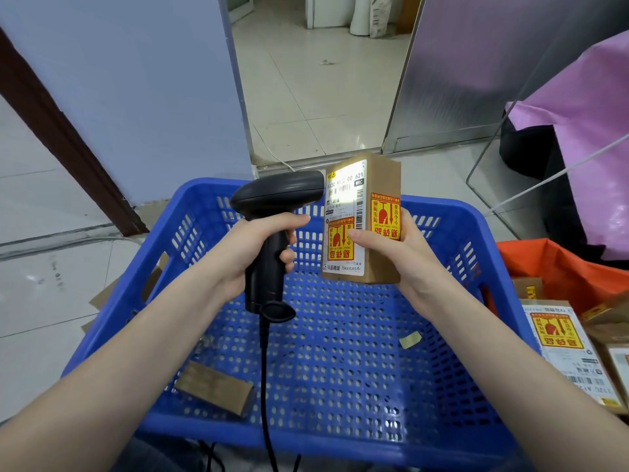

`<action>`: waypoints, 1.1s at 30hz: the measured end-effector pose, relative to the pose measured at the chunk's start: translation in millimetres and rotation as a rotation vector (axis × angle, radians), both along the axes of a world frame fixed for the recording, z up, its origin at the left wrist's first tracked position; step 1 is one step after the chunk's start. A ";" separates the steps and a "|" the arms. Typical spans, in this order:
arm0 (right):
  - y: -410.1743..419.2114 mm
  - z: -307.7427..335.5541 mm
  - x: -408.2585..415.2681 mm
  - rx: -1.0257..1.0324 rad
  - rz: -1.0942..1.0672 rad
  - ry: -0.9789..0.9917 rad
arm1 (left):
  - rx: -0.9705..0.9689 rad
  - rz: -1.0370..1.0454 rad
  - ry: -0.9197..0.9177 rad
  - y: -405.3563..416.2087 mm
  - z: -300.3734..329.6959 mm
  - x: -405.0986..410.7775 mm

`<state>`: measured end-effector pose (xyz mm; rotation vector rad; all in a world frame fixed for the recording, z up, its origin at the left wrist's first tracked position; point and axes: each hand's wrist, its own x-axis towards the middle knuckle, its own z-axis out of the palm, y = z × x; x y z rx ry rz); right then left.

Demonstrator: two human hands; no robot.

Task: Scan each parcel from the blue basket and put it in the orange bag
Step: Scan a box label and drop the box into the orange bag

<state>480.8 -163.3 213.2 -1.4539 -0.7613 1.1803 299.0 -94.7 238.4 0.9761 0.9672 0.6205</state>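
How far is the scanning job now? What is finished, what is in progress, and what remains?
Done: several labelled parcels already lie in the orange bag. In hand: the left hand grips the black scanner, aimed at the label of the brown parcel that the right hand holds upright. Left: this parcel must go into the bag, and one brown box still lies in the blue basket.

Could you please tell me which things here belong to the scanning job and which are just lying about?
Job: scanner in left hand; parcel in right hand; blue basket; parcel lying in it; orange bag.

Lying about: pink bag; paper scrap; wire frame.
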 end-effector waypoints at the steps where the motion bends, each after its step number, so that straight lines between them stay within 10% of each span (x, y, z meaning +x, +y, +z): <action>1: -0.1 0.0 0.1 0.000 -0.002 0.000 | -0.001 0.006 0.008 0.5 -0.5 -0.1; 33: -0.1 1.9 0.9 -0.001 -0.008 -0.009 | -0.003 -0.040 0.122 5.8 -0.1 -5.9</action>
